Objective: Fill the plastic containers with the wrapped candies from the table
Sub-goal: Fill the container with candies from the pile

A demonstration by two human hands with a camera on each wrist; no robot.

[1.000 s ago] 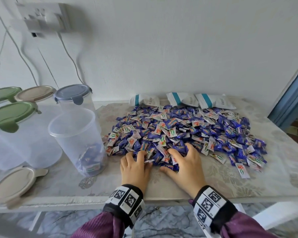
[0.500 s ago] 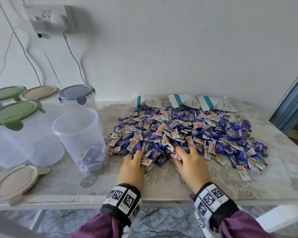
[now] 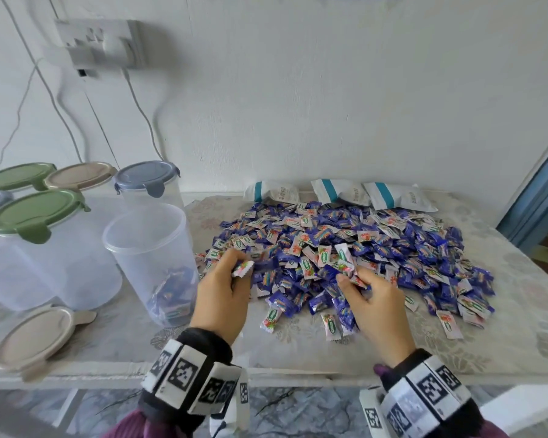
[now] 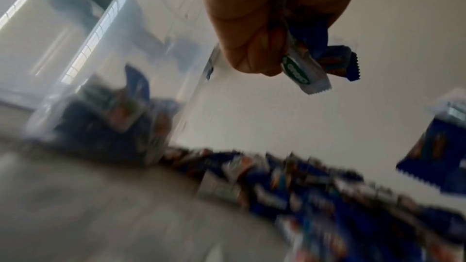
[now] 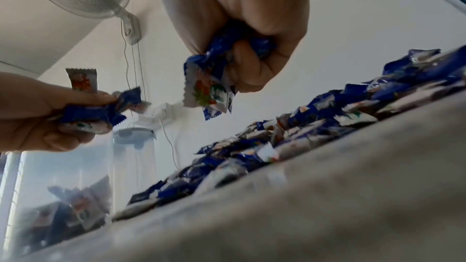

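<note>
A wide heap of blue and white wrapped candies covers the middle of the table. An open clear plastic container stands left of the heap with a few candies at its bottom. My left hand is lifted off the table just right of that container and grips a fistful of candies. My right hand hovers over the heap's near edge and also grips a bunch of candies. The left hand shows in the right wrist view too.
Several lidded clear containers with green, beige and blue-grey lids stand at the left. A loose beige lid lies near the front left edge. Three white and teal bags lie against the wall behind the heap. A socket with cables hangs above.
Both hands lay flat at the heap's near edge, then closed on candies and rose off the table. The left hand has shifted left toward the open container.
</note>
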